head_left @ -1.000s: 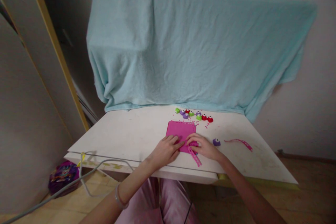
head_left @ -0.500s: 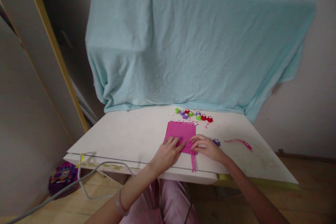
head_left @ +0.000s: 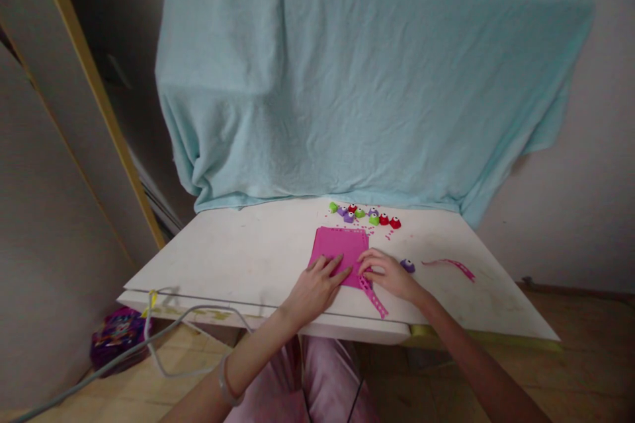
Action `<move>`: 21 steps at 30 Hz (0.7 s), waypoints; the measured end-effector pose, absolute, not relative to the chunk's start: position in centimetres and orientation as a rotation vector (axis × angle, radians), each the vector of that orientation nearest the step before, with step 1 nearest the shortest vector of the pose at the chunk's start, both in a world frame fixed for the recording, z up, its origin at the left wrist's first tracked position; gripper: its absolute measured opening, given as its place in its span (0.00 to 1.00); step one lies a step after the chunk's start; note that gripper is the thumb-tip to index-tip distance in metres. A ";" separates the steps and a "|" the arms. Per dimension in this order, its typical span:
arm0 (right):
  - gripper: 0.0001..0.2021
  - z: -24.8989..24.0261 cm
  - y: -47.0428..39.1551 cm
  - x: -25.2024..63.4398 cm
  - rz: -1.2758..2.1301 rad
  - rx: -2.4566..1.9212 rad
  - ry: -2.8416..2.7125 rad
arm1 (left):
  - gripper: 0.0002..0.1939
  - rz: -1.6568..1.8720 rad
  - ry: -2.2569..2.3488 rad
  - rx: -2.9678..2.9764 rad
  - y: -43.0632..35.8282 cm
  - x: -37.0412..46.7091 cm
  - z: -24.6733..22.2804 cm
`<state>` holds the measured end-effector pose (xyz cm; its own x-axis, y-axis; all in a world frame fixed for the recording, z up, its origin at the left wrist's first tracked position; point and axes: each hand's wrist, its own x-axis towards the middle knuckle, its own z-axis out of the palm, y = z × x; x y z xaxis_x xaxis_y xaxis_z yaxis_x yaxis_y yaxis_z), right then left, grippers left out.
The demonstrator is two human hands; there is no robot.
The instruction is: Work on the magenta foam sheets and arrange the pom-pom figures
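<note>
A stack of pink paper sheets (head_left: pixel 340 242) lies near the table's front edge, with small punched holes along its top and right edges. My left hand (head_left: pixel 319 284) rests on the lower part of the sheets, fingers spread. At the right edge, my right hand (head_left: pixel 387 272) has its fingers closed on a narrow pink punched strip (head_left: pixel 376 299), which slants down over the tabletop toward the front edge. A purple craft punch (head_left: pixel 407 266) sits just right of my right hand.
Several red, green and purple punches (head_left: pixel 374 219) stand behind the paper among tiny pink cut-outs. A loose pink strip (head_left: pixel 454 265) lies to the right. A light blue cloth (head_left: pixel 377 92) hangs behind the white table (head_left: pixel 223 251). Grey cables cross the front left.
The lower end of the pink strip has swung to the right, away from the sheets. My left hand's fingers have spread a little; my right hand has stayed at the sheets' right edge.
</note>
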<state>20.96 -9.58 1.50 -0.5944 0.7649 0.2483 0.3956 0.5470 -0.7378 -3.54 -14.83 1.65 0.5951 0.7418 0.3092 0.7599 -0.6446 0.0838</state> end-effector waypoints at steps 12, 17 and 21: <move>0.07 1.7 -10.2 23.0 0.894 -0.950 -2.241 | 0.24 -0.513 -1.302 -2.775 -14.9 -3.7 1.6; 0.07 1.7 -10.1 22.8 0.887 -0.974 -2.238 | 0.23 -0.519 -1.308 -2.773 -14.9 -3.6 1.5; 0.08 1.6 -9.9 22.9 0.885 -0.958 -2.244 | 0.23 -0.521 -1.301 -2.762 -14.8 -3.6 1.4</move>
<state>22.88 -9.90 1.57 -0.6015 0.7692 0.2157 0.4150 0.5317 -0.7383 -3.60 -14.83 1.45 0.5905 0.7415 0.3186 0.7563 -0.6462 0.1020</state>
